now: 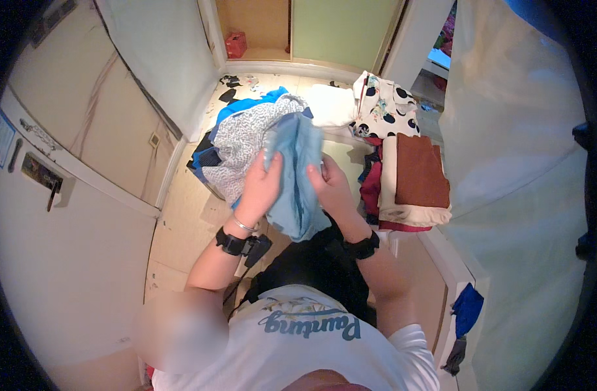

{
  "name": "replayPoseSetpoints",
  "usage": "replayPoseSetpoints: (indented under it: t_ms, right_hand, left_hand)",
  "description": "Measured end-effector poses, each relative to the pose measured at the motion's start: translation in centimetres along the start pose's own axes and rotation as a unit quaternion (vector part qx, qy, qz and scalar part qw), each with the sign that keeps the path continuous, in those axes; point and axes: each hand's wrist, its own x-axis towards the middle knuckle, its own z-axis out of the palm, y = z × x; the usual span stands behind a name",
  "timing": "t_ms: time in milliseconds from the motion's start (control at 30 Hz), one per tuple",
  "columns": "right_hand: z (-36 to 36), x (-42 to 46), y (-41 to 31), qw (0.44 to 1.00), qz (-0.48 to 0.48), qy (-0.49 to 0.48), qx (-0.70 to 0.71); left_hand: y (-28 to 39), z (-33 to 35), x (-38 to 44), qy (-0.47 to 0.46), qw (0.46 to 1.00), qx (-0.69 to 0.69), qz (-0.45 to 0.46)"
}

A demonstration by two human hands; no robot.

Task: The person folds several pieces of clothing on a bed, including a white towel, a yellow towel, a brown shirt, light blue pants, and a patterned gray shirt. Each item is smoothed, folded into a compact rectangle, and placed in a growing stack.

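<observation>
Between my hands, above my lap, hangs a light blue cloth garment (296, 195), creased down its middle and blurred along its upper edges. My left hand (265, 183) grips its left side, thumb on top. On its right side my right hand (330, 183) holds the edge, with the thumb against the cloth and the other fingers partly hidden. Just beyond and to the left lies a grey-and-white patterned garment (244, 129), heaped with a bright blue cloth (252, 103) over a dark box or bin.
Folded brown cloth (420, 171) tops a stack at right. Behind it lie polka-dot clothing (386, 107) and white cloth (332, 105). A door (73, 254) stands at left, an open cabinet holding a red box (235, 45) at the back. Blue cloth (467, 310) hangs lower right.
</observation>
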Motion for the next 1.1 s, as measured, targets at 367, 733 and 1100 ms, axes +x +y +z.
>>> replayPoseSetpoints:
  t_ms: [367,733,1100]
  right_hand:
    - [1.7,-0.9,-3.0,0.989,-0.142,0.034,-0.037]
    - [-1.7,3.9,-10.8,0.993,-0.040,-0.001,0.114]
    - [-1.8,5.4,-17.0,0.953,-0.176,0.013,0.245]
  left_hand:
    - [1.3,2.8,-0.9,-0.059,0.981,0.034,0.181]
    - [0.2,3.6,-3.5,0.047,0.946,0.150,0.283]
    - [-3.4,3.6,-0.9,0.075,0.955,0.256,0.127]
